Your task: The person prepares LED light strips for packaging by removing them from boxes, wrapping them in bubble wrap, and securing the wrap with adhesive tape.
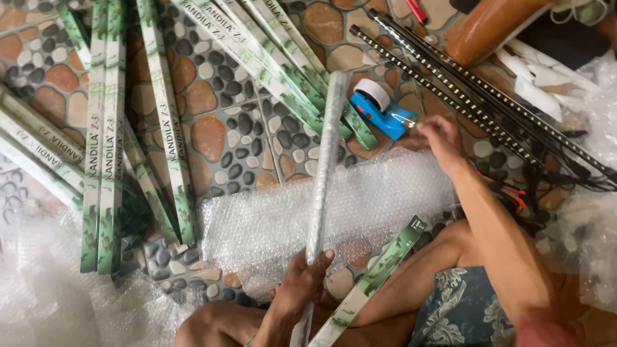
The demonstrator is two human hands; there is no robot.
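Observation:
My left hand (pixel 297 288) grips the near end of a long tube wrapped in bubble wrap (pixel 324 160), which points away from me over a sheet of bubble wrap (pixel 257 225) on the floor. My right hand (pixel 436 136) reaches out to a blue tape dispenser (pixel 380 110) with a white roll, fingers at its front edge. A long green and white box (pixel 379 273) leans across my knee, beside my left hand.
Several long green and white boxes (pixel 103 160) lie on the pebble-pattern floor at left and top. Black LED strips (pixel 463 90) run diagonally at upper right. An orange-brown cylinder (pixel 488 26) and loose plastic wrap (pixel 591 212) sit at right.

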